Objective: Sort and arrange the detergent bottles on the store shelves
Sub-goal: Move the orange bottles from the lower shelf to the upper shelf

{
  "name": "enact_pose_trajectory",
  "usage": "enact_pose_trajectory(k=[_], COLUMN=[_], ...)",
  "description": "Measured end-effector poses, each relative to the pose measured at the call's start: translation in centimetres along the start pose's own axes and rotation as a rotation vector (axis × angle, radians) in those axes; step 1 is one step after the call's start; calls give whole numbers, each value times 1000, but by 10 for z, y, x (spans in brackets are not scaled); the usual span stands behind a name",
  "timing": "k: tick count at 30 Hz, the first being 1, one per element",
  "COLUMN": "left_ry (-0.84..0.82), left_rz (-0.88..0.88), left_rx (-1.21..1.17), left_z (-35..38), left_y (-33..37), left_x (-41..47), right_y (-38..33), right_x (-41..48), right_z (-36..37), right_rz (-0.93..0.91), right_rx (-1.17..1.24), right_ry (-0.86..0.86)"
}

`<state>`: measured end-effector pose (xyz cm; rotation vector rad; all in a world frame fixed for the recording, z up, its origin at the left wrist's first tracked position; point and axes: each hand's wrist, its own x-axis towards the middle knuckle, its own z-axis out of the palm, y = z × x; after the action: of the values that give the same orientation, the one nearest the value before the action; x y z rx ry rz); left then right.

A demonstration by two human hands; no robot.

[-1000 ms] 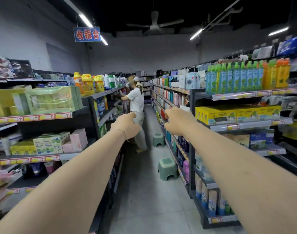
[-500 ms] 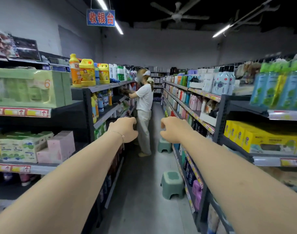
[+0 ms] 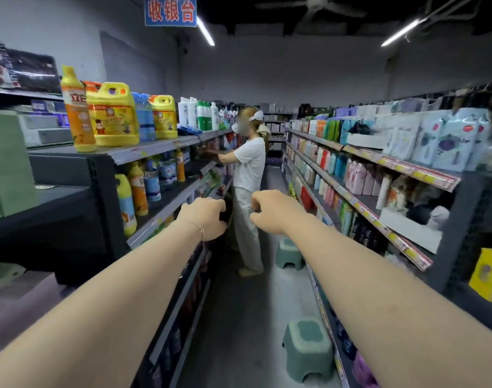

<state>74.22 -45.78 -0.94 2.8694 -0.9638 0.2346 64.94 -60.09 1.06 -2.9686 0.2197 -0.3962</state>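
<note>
Detergent bottles stand on the top shelf [image 3: 155, 148] at my left: a tall orange bottle [image 3: 78, 113], a big yellow jug [image 3: 113, 116], blue bottles [image 3: 144, 116], a second yellow jug [image 3: 163, 117], then white and green bottles [image 3: 197, 113]. More orange, yellow and blue bottles [image 3: 138, 189] fill the shelf below. Both my arms stretch forward over the aisle. My left hand [image 3: 204, 217] hovers beside the lower shelf edge, fingers loosely curled, holding nothing. My right hand [image 3: 270, 211] is level with it, fingers apart and empty.
A person in a white shirt [image 3: 250, 163] stands ahead in the aisle, reaching into the left shelves. Two green stools [image 3: 308, 348] [image 3: 288, 253] sit on the floor along the right shelving [image 3: 379, 161], which holds packets and bottles. Yellow boxes [image 3: 488, 275] are at far right.
My view has moved forward down the aisle and swung left, so the detergent bottles are nearer and larger. Both hands stay outstretched and empty, their fingers slightly looser than before.
</note>
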Motion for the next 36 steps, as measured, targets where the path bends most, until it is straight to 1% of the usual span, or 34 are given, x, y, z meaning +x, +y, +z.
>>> enact_pose_trajectory(k=[4,8,12,15,19,22,25,30,36], left_ry=[-7,-47,14,37,-3,-20,13,41,121], left_rz=[-44,-130,-137,-152,-226,-287,-320,-344,-441], left_rx=[31,4,-33,-40,-30,-12,-12,1,-90], left_z=[28,43,50,69,97,108,121,137,155], left_y=[-19,-33,-29,-37,-71,-99,-134,-196,-267], left_x=[84,180,279,340,403,444,500,601,704], right_y=[42,83,127,151,160,159,163,165,159], right_x=[90,186,282,350,429,480,545,667,803], right_z=[31,47,48,68,113,134,156,188,217], right_rz=[-22,-83,-107,-143,-212,-264,-287,-289,-324], right_rx=[30,9,23,20,43,46,91,123,195], right_ry=[2,-68,-41,-36,-101,-109,-107,-148,-164])
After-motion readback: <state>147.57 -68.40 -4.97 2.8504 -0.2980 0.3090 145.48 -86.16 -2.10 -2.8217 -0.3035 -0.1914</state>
